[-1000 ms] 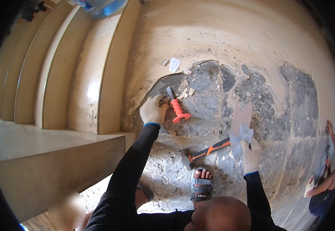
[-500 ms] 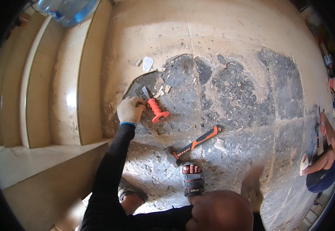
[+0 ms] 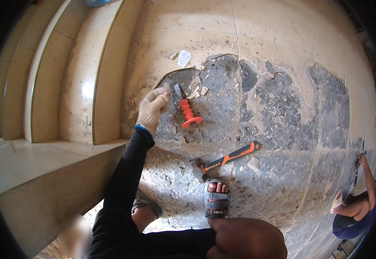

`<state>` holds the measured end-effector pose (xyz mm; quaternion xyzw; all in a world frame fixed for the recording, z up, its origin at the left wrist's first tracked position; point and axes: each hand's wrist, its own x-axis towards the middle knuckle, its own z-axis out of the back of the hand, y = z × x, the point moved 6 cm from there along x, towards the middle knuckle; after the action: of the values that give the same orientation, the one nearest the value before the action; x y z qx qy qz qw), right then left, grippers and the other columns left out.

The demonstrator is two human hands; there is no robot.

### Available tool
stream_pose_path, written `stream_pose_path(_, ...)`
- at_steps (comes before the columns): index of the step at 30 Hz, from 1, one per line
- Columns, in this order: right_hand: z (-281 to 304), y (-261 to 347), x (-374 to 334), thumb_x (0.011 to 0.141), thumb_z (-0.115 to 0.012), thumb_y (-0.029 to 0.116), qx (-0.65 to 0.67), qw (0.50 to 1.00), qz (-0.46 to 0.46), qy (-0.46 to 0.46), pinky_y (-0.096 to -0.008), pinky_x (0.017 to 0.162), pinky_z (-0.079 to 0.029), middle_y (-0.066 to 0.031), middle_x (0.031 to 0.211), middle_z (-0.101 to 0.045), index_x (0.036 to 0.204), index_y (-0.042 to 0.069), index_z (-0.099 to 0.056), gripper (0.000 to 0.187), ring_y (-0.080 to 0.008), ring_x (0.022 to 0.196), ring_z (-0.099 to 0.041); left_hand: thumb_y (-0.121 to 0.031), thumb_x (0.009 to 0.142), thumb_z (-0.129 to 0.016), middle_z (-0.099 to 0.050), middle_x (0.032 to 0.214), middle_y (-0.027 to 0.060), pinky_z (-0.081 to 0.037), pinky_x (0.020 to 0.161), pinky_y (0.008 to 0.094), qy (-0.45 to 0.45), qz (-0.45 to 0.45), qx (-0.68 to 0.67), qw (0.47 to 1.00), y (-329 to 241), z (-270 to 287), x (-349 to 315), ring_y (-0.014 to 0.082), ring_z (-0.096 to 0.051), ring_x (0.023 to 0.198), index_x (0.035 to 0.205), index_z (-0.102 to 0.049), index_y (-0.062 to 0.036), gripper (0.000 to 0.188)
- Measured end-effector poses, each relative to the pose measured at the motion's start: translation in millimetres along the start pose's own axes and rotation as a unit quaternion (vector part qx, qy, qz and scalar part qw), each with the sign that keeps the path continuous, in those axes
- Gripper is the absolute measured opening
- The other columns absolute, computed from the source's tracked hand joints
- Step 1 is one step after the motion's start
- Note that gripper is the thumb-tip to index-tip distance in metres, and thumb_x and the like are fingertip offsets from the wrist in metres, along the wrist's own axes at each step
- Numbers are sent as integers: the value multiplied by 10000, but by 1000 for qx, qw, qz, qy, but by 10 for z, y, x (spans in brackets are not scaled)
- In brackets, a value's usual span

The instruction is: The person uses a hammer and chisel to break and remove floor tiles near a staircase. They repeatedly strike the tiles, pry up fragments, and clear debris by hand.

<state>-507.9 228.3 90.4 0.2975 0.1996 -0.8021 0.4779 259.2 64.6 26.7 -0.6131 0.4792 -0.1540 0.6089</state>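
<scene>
Left hand [image 3: 152, 108] is curled, its grip I cannot tell; right hand unseen; bumping chisel [image 3: 187, 110] at right may roll it

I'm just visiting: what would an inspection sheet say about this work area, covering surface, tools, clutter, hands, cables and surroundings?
Surface: floor partly rough grey, pale tiles beyond.
Job's things: chisel and hammer lying on the floor, neither held.
Clutter: broken shards, scattered near the chisel.
Hands: left hand gloved, beside the chisel, grip unclear; right hand out of view.
Cables: nothing seen.
Surroundings: steps at left; another person at right.
</scene>
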Motion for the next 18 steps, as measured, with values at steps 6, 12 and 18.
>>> stream_pose_path(6, 369, 3048, 144, 1130, -547, 273, 479, 835, 269, 2, -365, 959, -576, -127, 1241, -730, 1303, -20, -647, 354, -184, 1121, -699, -146, 973, -808, -760, 1017, 18, -607, 818, 309, 200, 19, 0, 980, -233, -1504, -953, 104, -702, 889, 1166, -743, -60, 220)
stream_pose_path(12, -66, 3978, 120, 1101, -669, 336, 691, 607, 99, 380, -329, 740, -566, -32, 1063, -687, 1174, 76, -670, 270, -151, 935, -655, -156, 891, -849, -773, 1240, 152, -604, 963, 370, 207, -136, 341, 907, -559, -1782, -1355, 223, -796, 1072, 1339, -716, -17, 487)
stream_pose_path(18, -229, 1892, 483, 1097, -651, 249, 155, 948, 265, 79, -390, 797, -572, -73, 1101, -721, 1230, 39, -683, 251, -178, 957, -673, -245, 845, -827, -760, 1224, 174, -568, 1013, 425, -3, -164, 458, 874, -468, -1025, -756, 332, -740, 1130, 1256, -764, -44, 462)
